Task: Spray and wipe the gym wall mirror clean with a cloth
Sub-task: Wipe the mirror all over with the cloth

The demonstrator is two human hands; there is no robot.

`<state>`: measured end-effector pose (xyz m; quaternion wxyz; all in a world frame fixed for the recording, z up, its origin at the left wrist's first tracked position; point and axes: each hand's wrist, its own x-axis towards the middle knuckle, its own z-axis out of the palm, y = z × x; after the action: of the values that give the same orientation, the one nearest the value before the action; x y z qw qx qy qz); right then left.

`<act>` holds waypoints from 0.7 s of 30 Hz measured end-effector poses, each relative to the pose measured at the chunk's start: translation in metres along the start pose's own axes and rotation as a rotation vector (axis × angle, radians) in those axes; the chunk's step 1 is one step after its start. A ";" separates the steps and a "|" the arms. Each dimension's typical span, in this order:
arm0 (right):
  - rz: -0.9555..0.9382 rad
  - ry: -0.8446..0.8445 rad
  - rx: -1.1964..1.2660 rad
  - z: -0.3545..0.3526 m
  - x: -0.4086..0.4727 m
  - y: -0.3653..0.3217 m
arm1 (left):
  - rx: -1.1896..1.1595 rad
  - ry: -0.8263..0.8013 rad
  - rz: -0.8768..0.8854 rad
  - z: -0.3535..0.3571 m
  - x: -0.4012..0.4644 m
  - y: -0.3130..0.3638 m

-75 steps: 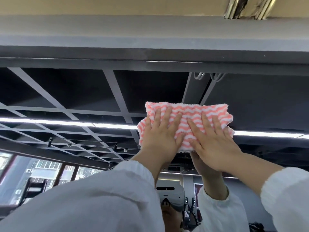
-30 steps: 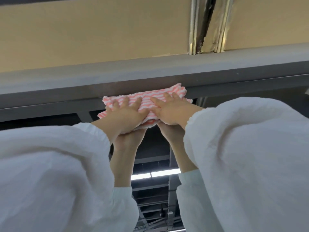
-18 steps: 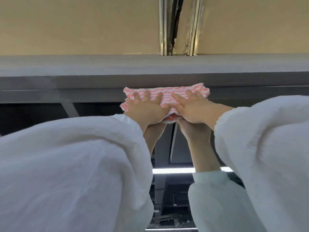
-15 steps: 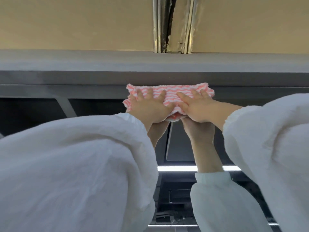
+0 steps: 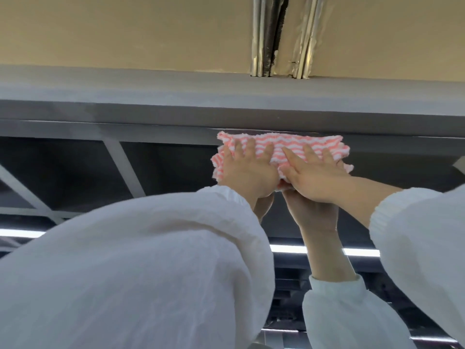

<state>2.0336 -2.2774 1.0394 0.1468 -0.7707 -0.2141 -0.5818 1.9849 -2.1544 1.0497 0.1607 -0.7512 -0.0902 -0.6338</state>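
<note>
Left hand (image 5: 247,173): flat, fingers straight and spread, palm pressing the left half of the cloth against the glass; it curls round nothing.
Right hand (image 5: 314,177): also flat with fingers extended, pressing the right half, just beside the left hand, thumbs nearly meeting.
Cloth (image 5: 284,144): pink-and-white striped, folded into a band, long axis running left to right; it lies under and just above both sets of fingertips.
Mirror (image 5: 163,172): the cloth sits at its very top, its upper edge touching the line where the glass meets the grey ledge (image 5: 176,96).
Room to move: judged none upward; open glass lies to the left, right and below.
Nearer hand: neither, both are level on the cloth.
Reflection: matching hands and white sleeves meet the real ones at the cloth's lower edge.
</note>
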 end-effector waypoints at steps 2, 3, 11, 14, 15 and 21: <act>-0.032 0.005 0.012 0.002 -0.002 -0.026 | 0.002 0.003 -0.007 -0.002 -0.007 -0.026; -0.048 0.006 0.016 0.003 -0.003 -0.042 | 0.007 0.001 -0.014 -0.003 -0.012 -0.042; -0.173 0.026 0.061 0.020 -0.024 -0.188 | 0.018 -0.030 -0.102 -0.016 -0.068 -0.186; -0.213 0.031 0.074 0.031 -0.033 -0.248 | 0.062 -0.038 -0.122 -0.017 -0.094 -0.245; -0.226 0.038 0.077 0.035 -0.039 -0.270 | 0.081 -0.046 -0.131 -0.018 -0.105 -0.266; -0.286 0.109 0.060 0.051 -0.071 -0.348 | 0.068 -0.014 -0.179 -0.018 -0.153 -0.336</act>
<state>1.8857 -1.9636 0.9493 0.0969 -0.6948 -0.3307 -0.6313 1.8272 -1.8373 0.9448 0.1282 -0.7385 -0.1797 -0.6371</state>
